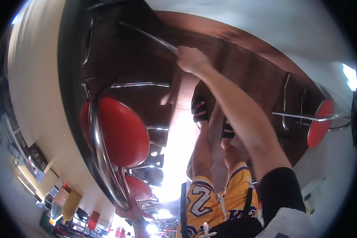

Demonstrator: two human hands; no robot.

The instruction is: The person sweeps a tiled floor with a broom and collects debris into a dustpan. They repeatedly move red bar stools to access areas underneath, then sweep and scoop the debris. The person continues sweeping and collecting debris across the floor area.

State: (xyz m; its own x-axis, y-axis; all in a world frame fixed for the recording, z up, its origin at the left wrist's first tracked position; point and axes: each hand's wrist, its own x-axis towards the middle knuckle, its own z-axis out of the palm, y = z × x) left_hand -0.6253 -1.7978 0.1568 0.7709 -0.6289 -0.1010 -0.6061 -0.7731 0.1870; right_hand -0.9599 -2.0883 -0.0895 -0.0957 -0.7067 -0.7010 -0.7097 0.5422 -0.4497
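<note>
My right hand point(193, 59) is closed around the end of a thin metal pole point(148, 35). The pole slants up and left over the floor, and its far end fades into shadow, so I cannot tell what it carries. At the lower left, my left hand point(127, 209), with a watch at its wrist, grips the curved chrome tube point(99, 148) of a chair. This chair has a round red padded seat point(123, 134) and stands beside the long pale tabletop point(38, 98) with a dark edge.
Another red-seated chrome chair point(320, 123) stands at the right by the pale wall point(285, 26). A further red seat point(136, 186) is behind the near chair. Chrome legs point(139, 85) stick out over the dark red floor point(238, 59). Bright light strikes the floor near my sandalled feet.
</note>
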